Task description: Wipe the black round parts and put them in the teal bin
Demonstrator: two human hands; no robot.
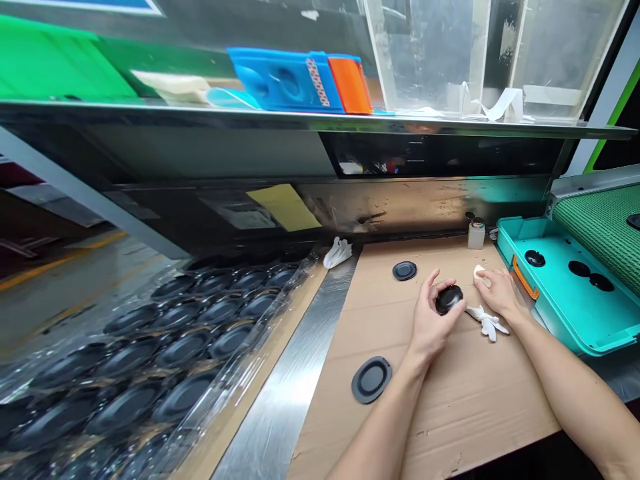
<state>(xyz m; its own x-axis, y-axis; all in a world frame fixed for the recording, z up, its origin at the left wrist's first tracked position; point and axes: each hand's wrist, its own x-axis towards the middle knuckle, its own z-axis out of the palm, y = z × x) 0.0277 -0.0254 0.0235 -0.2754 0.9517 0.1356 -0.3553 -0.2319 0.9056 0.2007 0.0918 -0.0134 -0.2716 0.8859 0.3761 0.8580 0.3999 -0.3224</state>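
My left hand (431,315) grips a glossy black round cap (449,300) between thumb and fingers, above the cardboard sheet (450,400). To its right, my right hand (500,291) has its fingers closed on a small off-white pad (479,272), partly hidden by the fingertips; its exact kind is unclear. A crumpled white cloth (487,323) lies on the cardboard between my wrists. Two matte black discs rest on the cardboard: a small ringed disc (405,270) beyond my left hand and a larger oval ringed disc (371,379) beside my left forearm.
On the right stands a teal tray (565,320) with several black discs, beside a green conveyor belt (600,210). A small white bottle (477,235) is at the back. Clear plastic trays (200,347) of black parts fill the left. A metal shelf (300,121) crosses overhead.
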